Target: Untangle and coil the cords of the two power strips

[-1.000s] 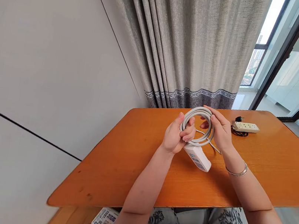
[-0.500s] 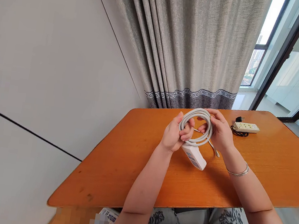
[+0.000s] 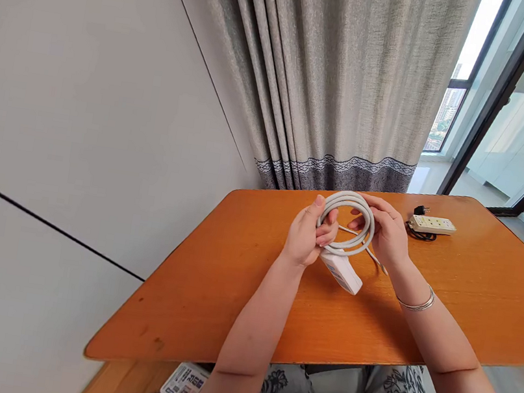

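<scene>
Both my hands hold a coil of white cable above the orange table. My left hand is closed round the coil's left side, thumb up. My right hand grips the coil's right side with curled fingers. The white power strip at the cable's end hangs below the coil, tilted, close to the tabletop. A thin loose end of cable trails under my right wrist, which wears a silver bangle.
A second, cream power strip with a black cord and plug lies at the table's far right. Grey curtains hang behind the table, a wall stands to the left. A printed card lies low beside my knee.
The coil and hands stayed nearly in place. The hanging power strip swung slightly left and up, nearer the coil. My right fingers shifted a little along the loop.
</scene>
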{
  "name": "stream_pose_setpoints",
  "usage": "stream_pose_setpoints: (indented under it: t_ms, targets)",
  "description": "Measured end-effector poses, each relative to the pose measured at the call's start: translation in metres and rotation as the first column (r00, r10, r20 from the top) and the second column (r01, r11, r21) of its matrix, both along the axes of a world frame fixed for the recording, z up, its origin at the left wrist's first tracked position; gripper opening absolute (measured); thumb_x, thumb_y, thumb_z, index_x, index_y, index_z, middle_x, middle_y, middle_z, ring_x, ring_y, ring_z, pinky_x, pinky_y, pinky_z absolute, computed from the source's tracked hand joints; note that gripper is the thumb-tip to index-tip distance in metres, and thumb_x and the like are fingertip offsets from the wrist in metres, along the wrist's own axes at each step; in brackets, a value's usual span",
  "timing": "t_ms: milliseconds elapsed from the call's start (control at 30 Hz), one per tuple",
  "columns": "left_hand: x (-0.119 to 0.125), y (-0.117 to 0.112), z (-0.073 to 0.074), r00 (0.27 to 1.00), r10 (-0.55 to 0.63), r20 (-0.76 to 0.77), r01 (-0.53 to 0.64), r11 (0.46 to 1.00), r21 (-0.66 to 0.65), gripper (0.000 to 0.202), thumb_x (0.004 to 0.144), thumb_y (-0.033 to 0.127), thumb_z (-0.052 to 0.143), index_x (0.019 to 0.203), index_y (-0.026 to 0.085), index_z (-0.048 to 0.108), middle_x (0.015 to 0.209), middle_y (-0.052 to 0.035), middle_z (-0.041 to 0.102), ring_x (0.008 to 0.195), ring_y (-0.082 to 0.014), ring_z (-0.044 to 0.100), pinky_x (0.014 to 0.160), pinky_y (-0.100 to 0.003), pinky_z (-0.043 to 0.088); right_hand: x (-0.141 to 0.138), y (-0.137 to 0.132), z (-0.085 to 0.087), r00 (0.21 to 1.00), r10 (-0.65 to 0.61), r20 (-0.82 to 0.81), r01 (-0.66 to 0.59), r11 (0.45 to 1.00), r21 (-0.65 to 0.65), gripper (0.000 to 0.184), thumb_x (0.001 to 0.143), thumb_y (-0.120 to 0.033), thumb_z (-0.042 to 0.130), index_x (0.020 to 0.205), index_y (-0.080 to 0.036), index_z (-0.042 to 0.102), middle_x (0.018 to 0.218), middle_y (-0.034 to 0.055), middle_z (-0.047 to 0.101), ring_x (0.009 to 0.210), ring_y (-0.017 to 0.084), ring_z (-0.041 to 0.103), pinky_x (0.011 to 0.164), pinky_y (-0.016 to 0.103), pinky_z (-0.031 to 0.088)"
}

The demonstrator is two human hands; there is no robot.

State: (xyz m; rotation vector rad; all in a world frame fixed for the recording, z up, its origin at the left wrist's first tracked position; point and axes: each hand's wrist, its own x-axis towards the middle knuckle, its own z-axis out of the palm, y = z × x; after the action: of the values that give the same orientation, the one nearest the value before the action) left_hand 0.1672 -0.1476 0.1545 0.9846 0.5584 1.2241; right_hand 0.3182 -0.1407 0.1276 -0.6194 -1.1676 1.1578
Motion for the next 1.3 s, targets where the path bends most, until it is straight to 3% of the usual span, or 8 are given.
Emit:
stream_pose_setpoints:
  t_ms: [200,300,467,700,800,900,1100,1300]
  targets:
    - [-0.0013,-0.001,0.0049,0.998,0.021,0.051,-0.017,0.998,-0.067,0.053,0.093,0.055,0.055,0.058,0.016,0.048,0.04,0.0097,0.02,0.032,-0.0022,0.021,0.034,-0.014,0.019,-0.0022,-0.0038,-0.0055,0.967,-0.181,0.18,0.126,0.952,0.279,0.041,0.083,-0.047,0.07,0.118,-0.026,0.068,0.108,0.0069,0.072,0.079,0.018,0.069,0.071,0.035,0.061]
    - [-0.0009,-0.0009,0.0043,0.997,-0.016,0.079,0.021,0.997,-0.072,0.051,0.096,0.051,0.051,0.06,0.015,0.051,0.039,0.0095,0.019,0.031,-0.0027,0.021,0.034,-0.015,0.019,-0.0033,-0.0036,-0.0079,0.924,-0.3,0.236,0.213,0.918,0.334,0.036,0.088,-0.048,0.065,0.114,-0.024,0.069,0.102,0.0071,0.072,0.069,0.016,0.068,0.063,0.032,0.058]
    - [-0.0002,-0.0036,0.0045,0.991,-0.098,0.095,0.103,0.993,-0.048,0.051,0.101,0.046,0.042,0.064,0.014,0.056,0.04,0.009,0.021,0.031,-0.0034,0.022,0.035,-0.015,0.021,-0.0042,-0.0005,-0.0088,0.923,-0.328,0.2,0.256,0.914,0.315,0.028,0.088,-0.047,0.065,0.102,-0.023,0.07,0.084,0.003,0.069,0.052,0.012,0.061,0.049,0.027,0.049]
    - [-0.0039,-0.0044,0.0063,0.973,-0.167,0.158,0.184,0.977,-0.104,0.048,0.103,0.046,0.041,0.07,0.014,0.056,0.045,0.0085,0.025,0.035,-0.0034,0.024,0.037,-0.015,0.024,0.0006,0.0027,-0.0023,0.973,-0.145,0.178,0.1,0.966,0.239,0.048,0.081,-0.062,0.067,0.108,-0.023,0.066,0.085,0.0018,0.068,0.052,0.011,0.059,0.047,0.025,0.048]
    - [-0.0041,-0.0034,0.0061,0.971,-0.157,0.181,0.18,0.977,-0.116,0.048,0.103,0.046,0.04,0.071,0.014,0.055,0.045,0.0087,0.024,0.035,-0.0036,0.024,0.037,-0.014,0.025,0.0018,0.0025,-0.0006,0.975,-0.1,0.2,0.06,0.978,0.198,0.054,0.082,-0.072,0.059,0.098,-0.02,0.066,0.075,0.0005,0.065,0.051,0.012,0.06,0.045,0.024,0.046]
    - [-0.0031,-0.0027,0.0058,0.966,-0.181,0.187,0.208,0.968,-0.138,0.052,0.103,0.05,0.036,0.07,0.015,0.055,0.044,0.0086,0.024,0.035,-0.0042,0.023,0.037,-0.015,0.024,0.0004,0.0019,-0.002,0.971,-0.128,0.204,0.095,0.982,0.163,0.054,0.083,-0.073,0.058,0.084,-0.019,0.063,0.06,-0.0031,0.056,0.048,0.012,0.058,0.042,0.022,0.043]
    - [-0.0003,-0.0044,0.0056,0.948,-0.273,0.164,0.291,0.952,-0.098,0.064,0.104,0.052,0.019,0.068,0.015,0.055,0.041,0.0072,0.022,0.035,-0.0071,0.024,0.039,-0.017,0.028,-0.0015,0.0004,-0.0061,0.953,-0.257,0.158,0.217,0.948,0.233,0.049,0.088,-0.068,0.056,0.09,-0.02,0.064,0.055,-0.0065,0.049,0.04,0.009,0.052,0.037,0.021,0.034]
    - [-0.0032,-0.0035,0.0054,0.944,-0.322,0.074,0.327,0.943,-0.065,0.055,0.104,0.047,0.028,0.071,0.015,0.059,0.041,0.0036,0.033,0.042,-0.0119,0.042,0.05,-0.021,0.039,0.0022,-0.0026,-0.0009,0.941,-0.282,0.185,0.231,0.939,0.257,0.049,0.088,-0.067,0.056,0.092,-0.019,0.067,0.053,-0.007,0.047,0.038,0.008,0.05,0.036,0.021,0.034]
